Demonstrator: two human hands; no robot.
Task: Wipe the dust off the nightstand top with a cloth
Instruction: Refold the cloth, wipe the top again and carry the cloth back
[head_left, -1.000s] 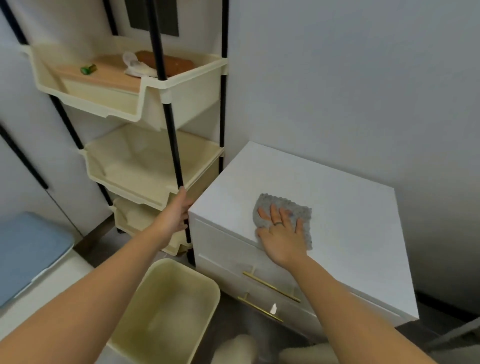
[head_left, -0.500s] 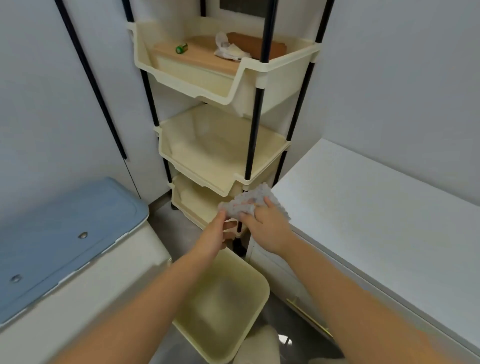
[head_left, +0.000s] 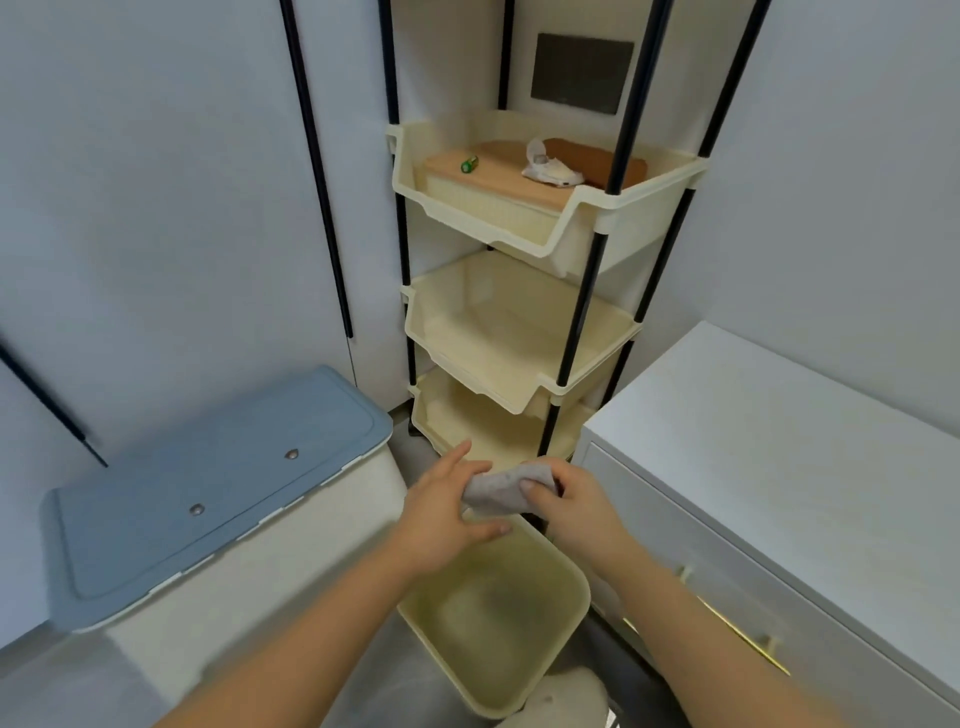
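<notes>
Gripping a bunched grey cloth (head_left: 501, 488) with the curled fingers (head_left: 537, 488) of the right hand (head_left: 579, 504). Touching its left end with the left hand (head_left: 444, 514), fingers (head_left: 460, 460) nearly straight and spread, thumb stretched underneath. Holding it in the air over a cream bin (head_left: 571, 587), just beside the white nightstand (head_left: 779, 441) and off its top. Changed from a second ago: then pressed flat on that top under the right palm, with the left hand at a pole of the shelf rack (head_left: 483, 228); now lifted away and crumpled between both hands. Looking down on a grey floor (head_left: 395, 675), with the rack's three cream trays in the corner, gold drawer handles (head_left: 737, 629) on the nightstand front, a blue-lidded box (head_left: 208, 493) on the left, and white walls around.
</notes>
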